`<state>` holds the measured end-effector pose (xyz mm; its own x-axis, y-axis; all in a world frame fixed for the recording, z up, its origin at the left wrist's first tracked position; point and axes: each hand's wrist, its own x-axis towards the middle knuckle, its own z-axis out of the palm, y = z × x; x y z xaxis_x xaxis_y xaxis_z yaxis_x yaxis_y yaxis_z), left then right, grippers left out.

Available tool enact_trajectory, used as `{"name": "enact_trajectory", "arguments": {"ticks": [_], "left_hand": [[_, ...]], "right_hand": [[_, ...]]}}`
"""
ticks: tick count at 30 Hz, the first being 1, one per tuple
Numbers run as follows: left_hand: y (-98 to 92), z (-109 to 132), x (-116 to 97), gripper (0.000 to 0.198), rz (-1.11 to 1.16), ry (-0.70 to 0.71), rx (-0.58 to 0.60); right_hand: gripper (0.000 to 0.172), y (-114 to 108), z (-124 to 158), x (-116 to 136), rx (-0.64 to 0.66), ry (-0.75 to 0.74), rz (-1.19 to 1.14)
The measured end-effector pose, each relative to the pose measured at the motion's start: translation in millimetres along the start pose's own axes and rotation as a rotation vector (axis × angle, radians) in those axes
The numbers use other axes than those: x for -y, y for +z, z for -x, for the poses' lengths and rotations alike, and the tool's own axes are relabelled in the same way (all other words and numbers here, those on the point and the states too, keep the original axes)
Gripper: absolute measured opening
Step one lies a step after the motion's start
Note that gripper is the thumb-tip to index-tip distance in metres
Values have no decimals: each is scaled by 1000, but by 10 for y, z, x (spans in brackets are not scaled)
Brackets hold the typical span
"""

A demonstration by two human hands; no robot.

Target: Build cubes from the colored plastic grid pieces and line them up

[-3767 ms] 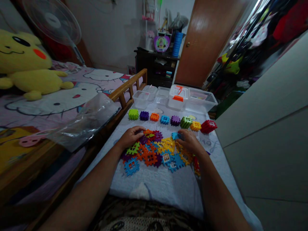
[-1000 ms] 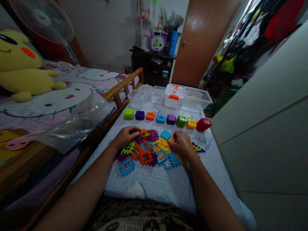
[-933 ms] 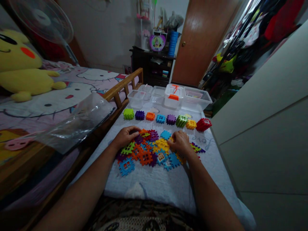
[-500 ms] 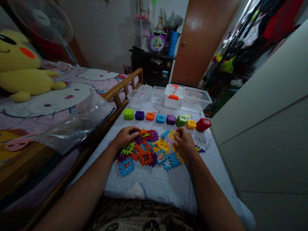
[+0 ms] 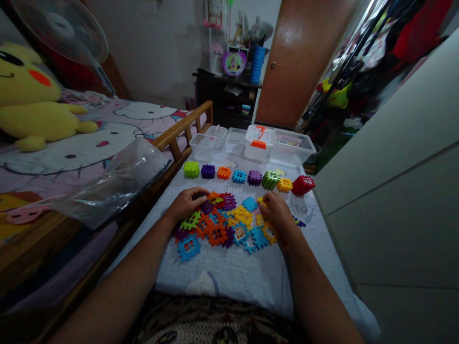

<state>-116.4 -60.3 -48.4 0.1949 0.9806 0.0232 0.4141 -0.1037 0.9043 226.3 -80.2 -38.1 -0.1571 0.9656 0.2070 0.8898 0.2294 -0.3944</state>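
Loose interlocking plastic tiles lie in a heap, with orange, blue, yellow and purple ones among them. My left hand rests at the heap's left back edge, its fingers bent and closed over the tiles; what they hold, if anything, is hidden. At the right back of the heap, my right hand is closed on a yellow tile, mostly covered by the fingers. Beyond the hands stands a row of stacks sorted by colour, from a lime green stack to a red stack.
Clear plastic boxes stand behind the stacks, one with an orange latch. A wooden bed rail runs along the left, with a plastic bag beside it. A white cabinet borders the right side.
My right hand has drawn slightly down and right with its fingers more closed. The blue tile beside it now shows fully, and the yellow tile is more covered. My left hand has stayed put.
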Motion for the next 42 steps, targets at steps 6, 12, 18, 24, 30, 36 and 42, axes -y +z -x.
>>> {"name": "enact_trajectory", "arguments": {"ticks": [6,12,18,24,30,36,42], "left_hand": [[0,5,-4,43,0,-1,2],[-1,-9,36,42,-14,11,11],[2,-1,16,40,-20,11,2],[8,0,18,41,-38,14,4],[-2,-3,17,40,-12,19,6],[1,-3,19,42,-17,15,8],[5,-6,39,43,-33,11,10]], "right_hand": [[13,-82,31,-33,85,-15,-20],[21,-243,127,-43,159,53,127],[16,-274,169,56,241,55,253],[13,-226,123,46,277,75,202],[9,-256,144,1,242,74,196],[12,-277,149,35,308,111,249],[9,-286,148,58,217,30,170]]}}
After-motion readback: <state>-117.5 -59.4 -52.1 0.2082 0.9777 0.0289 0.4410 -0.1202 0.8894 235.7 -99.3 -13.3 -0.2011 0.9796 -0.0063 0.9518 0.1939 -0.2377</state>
